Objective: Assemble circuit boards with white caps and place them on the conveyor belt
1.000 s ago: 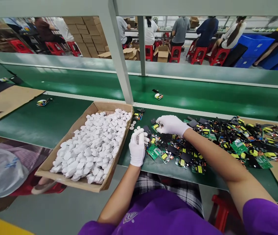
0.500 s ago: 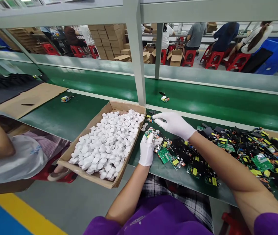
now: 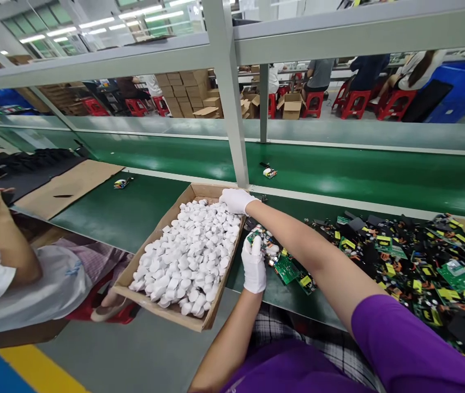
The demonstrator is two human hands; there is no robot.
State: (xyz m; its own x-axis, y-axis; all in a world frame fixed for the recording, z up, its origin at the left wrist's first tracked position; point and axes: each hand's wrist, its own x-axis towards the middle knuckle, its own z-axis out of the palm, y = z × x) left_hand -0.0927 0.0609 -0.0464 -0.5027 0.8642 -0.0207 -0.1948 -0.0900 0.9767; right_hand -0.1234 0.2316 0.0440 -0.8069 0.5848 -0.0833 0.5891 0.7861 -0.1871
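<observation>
Red stools (image 3: 355,103) and seated workers fill the room beyond a green desk (image 3: 146,204), whose near edge runs across the person's lap. A shallow cardboard box (image 3: 159,315) sits on it at a slant, its near end jutting past that edge over the floor, heaped with small white pieces (image 3: 187,254).

The right hand (image 3: 236,201), gloved in white, is at the box's far right corner, over the heap there. Its fingertips are lost against the white, so whether they are spread or pinching a piece cannot be told. The left hand (image 3: 254,265), also gloved, is just outside the box's right side, towards the desk's near edge, with thumb and fingers closed around a circuit board (image 3: 252,236); a green corner shows above the fingers. More loose boards (image 3: 285,268) lie just beside it, and a large pile (image 3: 388,251) spreads to the right.

Good handling here probably means lifting a single piece from the top of the heap rather than digging, and holding the board lightly by its edges, clear of its parts. The right forearm (image 3: 298,237) crosses above the desk beside the board, so it should stay high enough not to brush it. Leaning on the box's overhanging end could tip it.
</observation>
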